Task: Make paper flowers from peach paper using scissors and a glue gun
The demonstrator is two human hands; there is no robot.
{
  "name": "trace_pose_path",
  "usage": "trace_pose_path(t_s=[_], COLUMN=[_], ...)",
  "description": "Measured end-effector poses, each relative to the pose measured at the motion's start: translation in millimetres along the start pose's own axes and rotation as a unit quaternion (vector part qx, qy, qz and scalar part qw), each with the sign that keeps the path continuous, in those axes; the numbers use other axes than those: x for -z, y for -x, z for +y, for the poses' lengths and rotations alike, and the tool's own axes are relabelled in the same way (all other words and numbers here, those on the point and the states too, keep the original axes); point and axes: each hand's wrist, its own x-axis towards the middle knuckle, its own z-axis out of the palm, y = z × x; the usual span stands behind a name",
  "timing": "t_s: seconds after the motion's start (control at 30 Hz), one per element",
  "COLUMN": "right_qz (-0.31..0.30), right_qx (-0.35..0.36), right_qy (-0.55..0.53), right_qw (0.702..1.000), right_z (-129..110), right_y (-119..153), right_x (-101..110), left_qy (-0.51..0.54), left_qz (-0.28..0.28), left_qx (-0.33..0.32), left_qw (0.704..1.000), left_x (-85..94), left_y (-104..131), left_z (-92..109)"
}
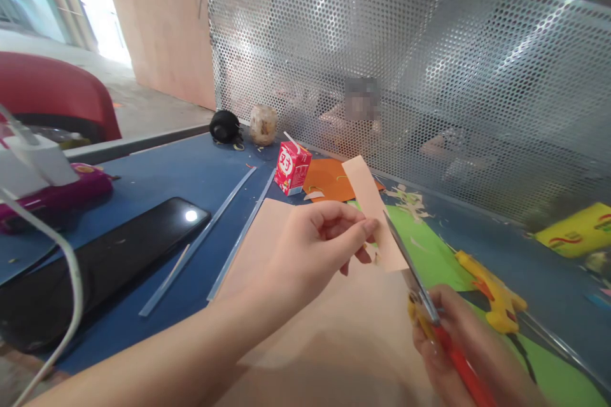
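Observation:
My left hand (329, 235) pinches a pale peach strip of paper (365, 187) between thumb and fingers, holding it up at a slant. In my right hand (443, 343) is a pair of scissors (461, 353) with red and yellow on the handles. One long blade lies along the strip's right edge; the other blade is mostly hidden. Below both hands spreads a larger peach paper sheet (305, 337). Green paper (434, 248) and orange paper (329, 178) lie just beyond it.
A yellow hot glue gun (496, 292) rests at the right. Glue sticks (200, 238), a black phone (109, 261) and a white cable (71, 267) lie left. Behind stand a red drink carton (292, 168) and a jar (263, 124), before a perforated metal screen (382, 32).

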Motion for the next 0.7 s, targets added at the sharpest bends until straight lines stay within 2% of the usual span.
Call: trace_pose_path(t_s=[0.7], right_qz=[0.006], right_qx=[-0.04], right_qy=[-0.008], right_qw=[0.999], right_z=[-2.9], right_y=[0.3], right_x=[-1.5], left_qy=[-0.021], left_qz=[0.005], left_qx=[0.01], left_qw=[1.0], left_x=[-1.0], left_y=[-0.1], left_z=[1.9])
